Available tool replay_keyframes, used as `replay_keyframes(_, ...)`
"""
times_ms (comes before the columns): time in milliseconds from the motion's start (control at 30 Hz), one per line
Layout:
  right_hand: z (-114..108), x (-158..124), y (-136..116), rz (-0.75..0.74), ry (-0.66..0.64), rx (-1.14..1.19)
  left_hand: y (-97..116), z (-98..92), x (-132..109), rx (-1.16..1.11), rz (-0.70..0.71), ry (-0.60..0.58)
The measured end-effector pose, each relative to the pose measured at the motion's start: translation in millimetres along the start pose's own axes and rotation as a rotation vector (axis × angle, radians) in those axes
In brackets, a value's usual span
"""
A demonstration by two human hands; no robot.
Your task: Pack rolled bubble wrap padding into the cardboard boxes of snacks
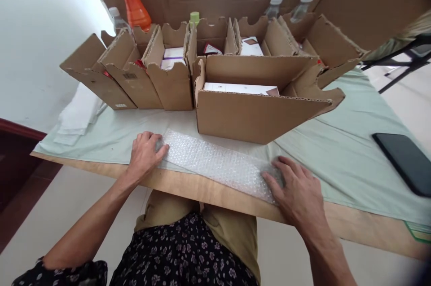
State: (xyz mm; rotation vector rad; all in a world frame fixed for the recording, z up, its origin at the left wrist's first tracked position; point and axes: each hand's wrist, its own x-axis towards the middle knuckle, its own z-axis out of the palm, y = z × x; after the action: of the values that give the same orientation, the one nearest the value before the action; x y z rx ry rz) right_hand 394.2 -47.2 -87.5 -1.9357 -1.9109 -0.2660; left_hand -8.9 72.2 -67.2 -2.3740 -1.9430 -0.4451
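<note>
Bubble wrap spread flat at the table's edge

Left hand and right hand, fingers spread, press the ends of the bubble wrap; nothing lies on it yet, and the cardboard box behind holds its white pack.

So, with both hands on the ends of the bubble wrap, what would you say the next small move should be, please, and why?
Probably reach for the white box in the large carton and set it on the bubble wrap. The left hand and right hand press the sheet flat at the table edge, nothing lies on it, and that carton stands just behind.
</note>
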Motion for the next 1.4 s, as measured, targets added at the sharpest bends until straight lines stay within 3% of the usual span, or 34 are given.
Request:
replay_keyframes(100,-8.7,-6.9,-8.4,0.029,0.018,0.172,5.0,1.3,-2.3,-0.011,0.004,0.003)
replay_keyframes(300,-44.0,-37.2,-32.3,0.405,-0.125,0.59,4.3,0.5,-6.7,-0.039,0.07,-0.023)
replay_keyframes(433,-54.0,-73.4,-66.5,0.567,-0.12,0.831,-2.4,-5.6,-3.5,-0.09,0.16,-0.013)
replay_keyframes(500,-50.7,-90.4,-90.4,0.636,-0.118,0.932,-5.5,-11.7,10.7,-0.113,0.202,0.006)
replay_keyframes(600,-35.3,-105.6,-127.4,0.67,-0.127,1.075,-0.7,-21.4,50.8,-0.095,0.276,0.073)
replay_keyframes(700,-15.6,-108.3,-156.1,0.605,-0.189,1.152,13.5,-23.2,90.8,-0.087,0.288,0.14)
replay_keyframes(767,-6.9,-106.4,-166.8,0.522,-0.238,1.151,21.4,-19.3,97.4,-0.081,0.255,0.144)
replay_keyframes(833,-5.5,-102.6,-169.4,0.441,-0.271,1.118,26.9,-15.6,77.7,-0.118,0.262,0.159)
replay_keyframes(933,-15.7,-92.7,-162.2,0.252,-0.356,1.13,33.9,-17.3,8.8,-0.447,0.47,0.154)
replay_keyframes(1000,-24.5,-82.7,-156.2,0.141,-0.413,1.2,36.2,-21.3,-40.8,-0.691,0.557,-0.04)
replay_keyframes(1100,-28.1,-62.5,-155.3,0.194,-0.454,1.363,34.4,-23.4,-86.1,-1.017,0.412,-0.23)
replay_keyframes(1167,-21.5,-45.3,-160.8,0.307,-0.472,1.492,33.4,-21.1,-93.9,-1.185,0.296,-0.237)
replay_keyframes(1233,-10.5,-26.3,-168.6,0.399,-0.494,1.588,35.8,-17.3,-91.9,-1.202,0.195,-0.197)
replay_keyframes(1400,6.1,5.3,-179.1,0.457,-0.615,1.602,51.3,-8.6,-87.9,-0.708,0.054,0.136)
